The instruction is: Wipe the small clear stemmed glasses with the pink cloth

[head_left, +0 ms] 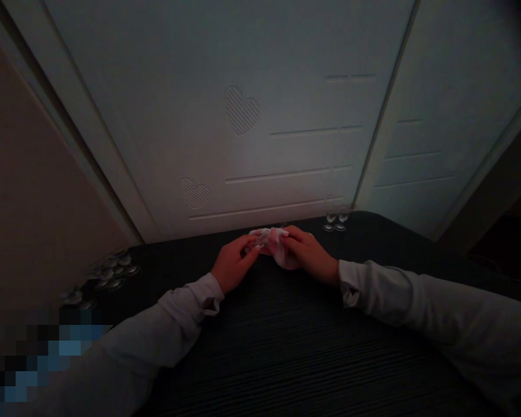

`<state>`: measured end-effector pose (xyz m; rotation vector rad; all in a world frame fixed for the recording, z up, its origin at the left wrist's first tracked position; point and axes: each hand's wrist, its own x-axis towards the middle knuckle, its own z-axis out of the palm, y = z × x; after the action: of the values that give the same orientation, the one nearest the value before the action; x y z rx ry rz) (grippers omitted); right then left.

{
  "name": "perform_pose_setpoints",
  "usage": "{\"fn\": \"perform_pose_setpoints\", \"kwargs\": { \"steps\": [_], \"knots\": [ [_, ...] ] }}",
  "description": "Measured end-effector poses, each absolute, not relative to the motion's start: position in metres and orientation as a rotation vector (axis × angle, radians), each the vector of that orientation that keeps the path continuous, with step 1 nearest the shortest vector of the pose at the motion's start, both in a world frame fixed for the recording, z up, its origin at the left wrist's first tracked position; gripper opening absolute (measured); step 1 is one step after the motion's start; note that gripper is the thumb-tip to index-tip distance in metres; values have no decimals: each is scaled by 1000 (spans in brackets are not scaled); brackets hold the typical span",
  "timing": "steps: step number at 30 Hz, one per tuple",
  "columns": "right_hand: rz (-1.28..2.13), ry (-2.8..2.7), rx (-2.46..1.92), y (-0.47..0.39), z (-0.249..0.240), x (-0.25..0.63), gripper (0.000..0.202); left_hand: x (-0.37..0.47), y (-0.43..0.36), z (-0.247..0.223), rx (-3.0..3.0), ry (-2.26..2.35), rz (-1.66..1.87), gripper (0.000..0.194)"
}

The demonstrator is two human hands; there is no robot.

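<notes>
Over the far part of the dark table, my two hands meet at a pink and white cloth [278, 248]. My right hand [311, 253] is closed on the cloth, its fingers gathering the folds. From the other side my left hand [234, 262] closes around a small clear glass [259, 241], which shows only as shiny bits between the fingers and the cloth. Most of that glass is hidden.
Two small stemmed glasses [336, 219] stand upright at the table's back edge, right of my hands. Several more small glasses [113, 269] crowd the left edge. Behind the dark wood-grained table [278, 347] rises a pale panel [286, 156] with carved hearts. The light is dim.
</notes>
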<state>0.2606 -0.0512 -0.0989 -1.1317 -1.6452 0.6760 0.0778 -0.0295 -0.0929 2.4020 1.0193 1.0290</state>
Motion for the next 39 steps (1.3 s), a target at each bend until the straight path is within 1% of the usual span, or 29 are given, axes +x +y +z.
{"fn": "perform_pose_setpoints", "kwargs": {
  "steps": [5,10,13,16,18,21,25,30,35,39],
  "knots": [
    [673,-1664,-1122,-55,-99,259,15,77,-25,-96,2297,1064,1039,25],
    [763,-1637,-1078,-55,-100,260,13,76,-21,-98,2204,1104,1058,28],
    [802,-1693,-979,-53,-102,262,13,77,-22,-97,2238,1095,1049,28],
    [914,-1746,-831,-51,-105,264,16,77,-25,-96,2276,1069,1070,28],
    [962,-1713,-850,-51,-105,264,17,77,-27,-96,2329,1032,1086,28],
    [963,-1602,-963,-53,-102,260,4,77,-30,-95,2429,970,1080,28],
    [1071,-1480,-884,-54,-101,254,24,77,-30,-96,2489,935,1058,26],
    [1045,-1528,-892,-52,-105,254,41,78,-30,-97,2539,883,1064,24],
    [1032,-1536,-928,-51,-106,255,49,79,-29,-98,2651,823,1062,25],
    [1007,-1526,-959,-51,-106,254,51,78,-28,-99,2674,863,1041,24]
  ]
}}
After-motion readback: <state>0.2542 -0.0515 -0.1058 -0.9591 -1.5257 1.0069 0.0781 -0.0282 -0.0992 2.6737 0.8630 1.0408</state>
